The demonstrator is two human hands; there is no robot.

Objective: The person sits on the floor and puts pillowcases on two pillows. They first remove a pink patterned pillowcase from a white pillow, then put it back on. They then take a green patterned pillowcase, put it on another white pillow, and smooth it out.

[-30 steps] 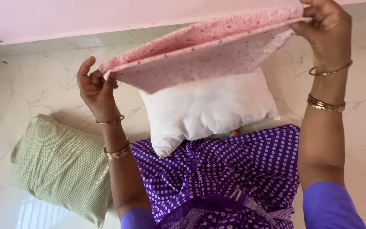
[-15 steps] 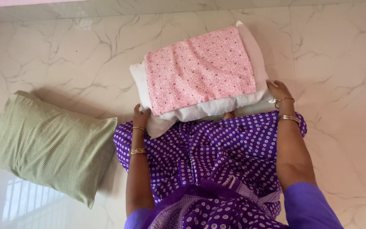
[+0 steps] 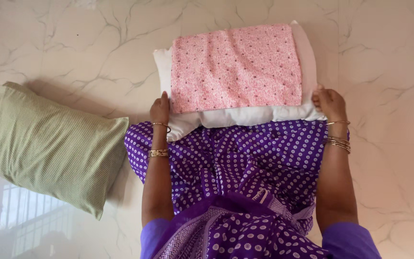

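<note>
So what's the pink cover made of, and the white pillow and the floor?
The pink cover looks like thin printed cotton: matte, tiny pattern, lying flat. The white pillow seems plain woven cloth over soft stuffing; it bulges at the edges. The floor looks like polished marble or marble-look tile: glossy, grey veins, a window reflection.

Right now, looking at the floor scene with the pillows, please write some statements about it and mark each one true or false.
1. The pink pillowcase lies flat on top of the white pillow. True.
2. The green pillow is stacked on the white pillow. False: it lies apart on the marble floor, on the person's left side.
3. The left hand is at the near left corner of the pillowcase. True.
4. The right hand holds the green pillow. False: it rests at the near right corner of the white pillow.
5. Both wrists wear bangles. True.
</note>
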